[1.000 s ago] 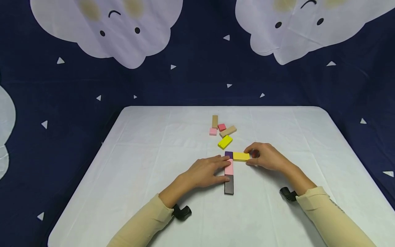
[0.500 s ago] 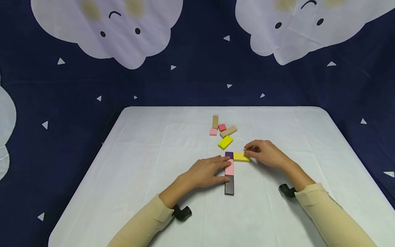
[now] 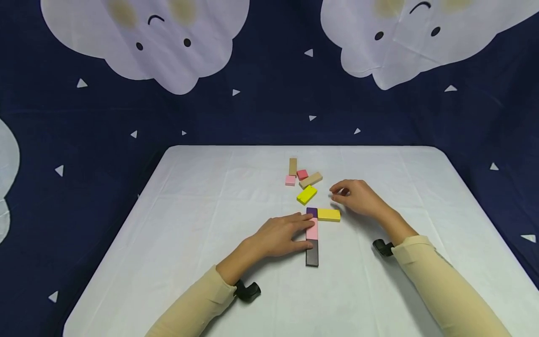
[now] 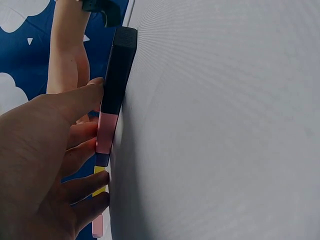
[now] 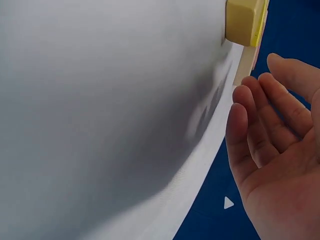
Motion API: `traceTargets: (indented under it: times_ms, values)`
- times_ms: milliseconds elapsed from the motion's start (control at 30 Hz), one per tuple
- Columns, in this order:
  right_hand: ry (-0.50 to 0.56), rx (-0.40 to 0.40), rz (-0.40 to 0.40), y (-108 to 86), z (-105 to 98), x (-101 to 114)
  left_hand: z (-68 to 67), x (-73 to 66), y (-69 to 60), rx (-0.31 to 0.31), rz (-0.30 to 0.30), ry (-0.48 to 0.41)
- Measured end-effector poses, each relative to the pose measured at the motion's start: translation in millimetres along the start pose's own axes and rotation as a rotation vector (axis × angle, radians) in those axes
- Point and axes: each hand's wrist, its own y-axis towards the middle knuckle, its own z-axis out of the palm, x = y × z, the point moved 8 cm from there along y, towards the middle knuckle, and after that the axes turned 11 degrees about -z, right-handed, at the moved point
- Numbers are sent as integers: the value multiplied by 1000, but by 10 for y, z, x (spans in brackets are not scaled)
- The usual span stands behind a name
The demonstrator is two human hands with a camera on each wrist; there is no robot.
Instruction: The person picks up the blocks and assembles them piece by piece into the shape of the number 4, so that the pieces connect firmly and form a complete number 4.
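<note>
A dark grey block, a pink block and a purple block lie end to end in a line. From the purple end, a yellow block extends right at a corner. My left hand rests on the line from the left, thumb at the dark grey block, fingertips at the pink and purple ones. In the left wrist view its fingers stretch along the row. My right hand hovers behind and right of the yellow block, relaxed fingers bent slightly, holding nothing, as the right wrist view confirms.
Behind the row lie a bright yellow block, two wooden blocks, one slanted and one lengthwise, a red block and a light pink block. A white cloth covers the table; a dark blue curtain hangs behind.
My right hand has let go of the yellow block at the corner and moved up and away from it, towards the loose blocks. My left hand stays in place.
</note>
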Motion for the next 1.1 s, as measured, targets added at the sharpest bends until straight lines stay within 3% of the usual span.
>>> traceTargets:
  times_ms: [400,800,1100]
  values:
    - [-2,-11,68,150,-37,-134,7,-12,24,2,5,9]
    - [-18,-29,79,358,-69,-112,-11,1,17,-3,10,7]
    - [-38,-48,35,468,-13,-105,-8,-2,-2,-22,14,0]
